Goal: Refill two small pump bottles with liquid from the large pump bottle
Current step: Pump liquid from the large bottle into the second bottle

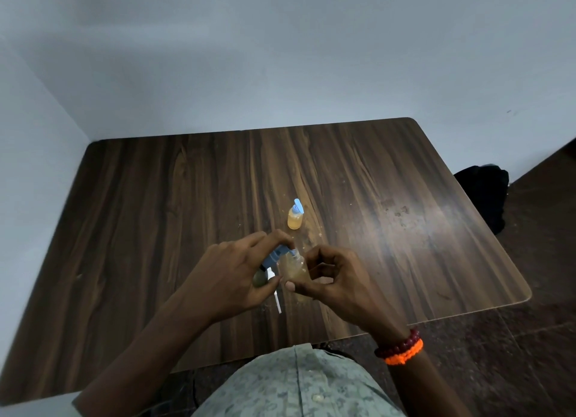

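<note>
My left hand (229, 274) lies over the blue pump head (276, 256) of the large pump bottle, fingers curled on top. Most of that bottle is hidden under the hand; only a dark olive rounded part (260, 280) shows. My right hand (330, 281) holds a small clear bottle (293, 268), uncapped and partly filled with yellowish liquid. Its mouth sits right at the blue nozzle. Its white pump with dip tube (276, 296) lies on the table under my left hand. A second small bottle (295, 218), with yellow liquid and a blue pump, stands upright farther back.
Everything rests on a dark wooden table (156, 214) pushed into a corner of pale walls. Small wet spots mark the wood near the bottles. A black bag (483, 198) sits on the floor past the right edge. The near table edge is at my waist.
</note>
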Action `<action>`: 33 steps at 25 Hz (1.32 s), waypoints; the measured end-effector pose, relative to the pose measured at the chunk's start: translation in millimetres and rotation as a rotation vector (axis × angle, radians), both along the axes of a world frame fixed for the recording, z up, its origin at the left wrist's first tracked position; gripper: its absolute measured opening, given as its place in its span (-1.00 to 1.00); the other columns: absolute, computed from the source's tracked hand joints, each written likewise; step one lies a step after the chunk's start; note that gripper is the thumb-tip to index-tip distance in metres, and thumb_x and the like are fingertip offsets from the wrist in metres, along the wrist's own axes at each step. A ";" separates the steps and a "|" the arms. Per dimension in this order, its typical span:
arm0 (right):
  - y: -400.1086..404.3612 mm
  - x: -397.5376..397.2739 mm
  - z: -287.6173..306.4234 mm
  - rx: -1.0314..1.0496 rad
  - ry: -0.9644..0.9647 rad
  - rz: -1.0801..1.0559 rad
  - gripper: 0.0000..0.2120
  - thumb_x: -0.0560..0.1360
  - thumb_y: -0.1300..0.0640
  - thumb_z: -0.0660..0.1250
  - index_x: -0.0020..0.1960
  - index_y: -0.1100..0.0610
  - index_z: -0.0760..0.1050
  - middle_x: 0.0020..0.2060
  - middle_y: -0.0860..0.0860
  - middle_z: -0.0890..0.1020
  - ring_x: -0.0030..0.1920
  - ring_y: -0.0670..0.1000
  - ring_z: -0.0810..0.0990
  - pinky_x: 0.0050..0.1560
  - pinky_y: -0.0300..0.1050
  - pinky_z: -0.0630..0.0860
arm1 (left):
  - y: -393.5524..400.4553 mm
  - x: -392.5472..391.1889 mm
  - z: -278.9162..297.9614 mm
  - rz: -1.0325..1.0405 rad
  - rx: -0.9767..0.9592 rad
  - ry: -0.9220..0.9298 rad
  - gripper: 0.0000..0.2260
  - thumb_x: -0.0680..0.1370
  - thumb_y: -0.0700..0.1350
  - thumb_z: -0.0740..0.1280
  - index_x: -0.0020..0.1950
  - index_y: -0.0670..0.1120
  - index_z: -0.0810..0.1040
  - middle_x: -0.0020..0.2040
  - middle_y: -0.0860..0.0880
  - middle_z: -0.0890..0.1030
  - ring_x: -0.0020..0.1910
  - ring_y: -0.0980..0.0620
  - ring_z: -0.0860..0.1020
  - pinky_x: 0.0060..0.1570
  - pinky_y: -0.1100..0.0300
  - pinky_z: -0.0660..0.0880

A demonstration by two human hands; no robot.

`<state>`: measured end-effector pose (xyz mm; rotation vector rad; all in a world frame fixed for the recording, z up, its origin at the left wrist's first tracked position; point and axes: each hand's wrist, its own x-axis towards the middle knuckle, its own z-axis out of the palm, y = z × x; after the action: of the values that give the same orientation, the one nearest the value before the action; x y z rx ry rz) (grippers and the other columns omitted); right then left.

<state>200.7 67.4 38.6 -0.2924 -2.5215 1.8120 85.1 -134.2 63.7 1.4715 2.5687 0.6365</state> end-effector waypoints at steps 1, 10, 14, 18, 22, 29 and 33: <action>-0.4 0.3 -1.0 -0.015 -0.006 -0.012 -0.79 0.44 0.10 0.60 0.01 0.10 0.64 -0.04 0.05 0.73 -0.06 0.02 0.75 -0.04 0.06 0.74 | -0.1 -0.6 -0.2 -0.002 -0.024 0.001 -0.45 0.55 0.24 0.38 0.40 0.31 0.14 0.20 0.05 0.63 -0.08 0.09 0.65 -0.12 0.13 0.68; 4.8 -0.6 1.4 0.033 0.014 -0.020 -0.74 0.44 0.07 0.60 0.04 0.15 0.65 -0.05 0.02 0.74 -0.04 -0.02 0.74 0.03 0.07 0.72 | 0.1 3.0 0.1 0.000 -0.004 -0.030 -0.46 0.54 0.22 0.40 0.38 0.33 0.14 0.23 0.04 0.60 -0.04 0.08 0.65 -0.07 0.11 0.68; -0.7 1.7 0.3 -0.012 -0.003 -0.025 -0.76 0.45 0.10 0.59 0.04 0.17 0.65 -0.03 0.06 0.74 -0.05 0.03 0.75 -0.03 0.12 0.73 | 0.9 1.5 2.6 0.010 -0.027 0.008 -0.47 0.55 0.23 0.37 0.39 0.32 0.13 0.23 0.07 0.60 -0.05 0.11 0.64 -0.07 0.13 0.67; 2.2 1.3 4.7 -0.035 0.022 -0.054 -0.73 0.43 0.05 0.59 0.04 0.14 0.64 -0.04 0.05 0.74 -0.04 0.03 0.75 -0.01 0.14 0.73 | -3.0 3.5 4.7 0.000 -0.002 -0.028 -0.36 0.53 0.23 0.41 0.46 0.32 0.09 0.24 0.04 0.61 -0.04 0.10 0.65 -0.06 0.18 0.67; 0.9 2.6 3.2 0.016 0.030 -0.003 -0.75 0.44 0.09 0.60 0.05 0.15 0.65 -0.04 0.03 0.74 -0.04 -0.02 0.75 0.02 0.03 0.73 | -1.1 5.2 5.1 0.003 0.022 -0.002 -0.55 0.53 0.26 0.31 0.35 0.30 0.21 0.17 0.06 0.64 -0.09 0.11 0.65 -0.12 0.14 0.68; 3.5 0.6 6.4 -0.032 0.040 -0.030 -0.74 0.44 0.07 0.59 0.05 0.14 0.65 -0.04 0.03 0.74 -0.03 0.01 0.75 0.01 0.07 0.74 | -4.1 5.0 5.5 0.004 0.050 0.001 -0.45 0.51 0.29 0.28 0.46 0.30 0.18 0.17 0.08 0.63 -0.12 0.12 0.65 -0.17 0.13 0.68; 1.3 3.0 3.4 -0.001 0.031 0.000 -0.75 0.44 0.09 0.60 0.04 0.14 0.65 -0.04 0.03 0.74 -0.03 -0.02 0.75 0.03 0.00 0.73 | -1.9 5.6 7.5 -0.010 0.053 0.053 -0.58 0.50 0.28 0.20 0.34 0.28 0.29 0.08 0.09 0.66 -0.17 0.13 0.64 -0.24 0.15 0.67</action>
<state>203.6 68.6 42.0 -0.2627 -2.5003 1.8033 90.7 -136.1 71.2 1.5364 2.6021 0.6784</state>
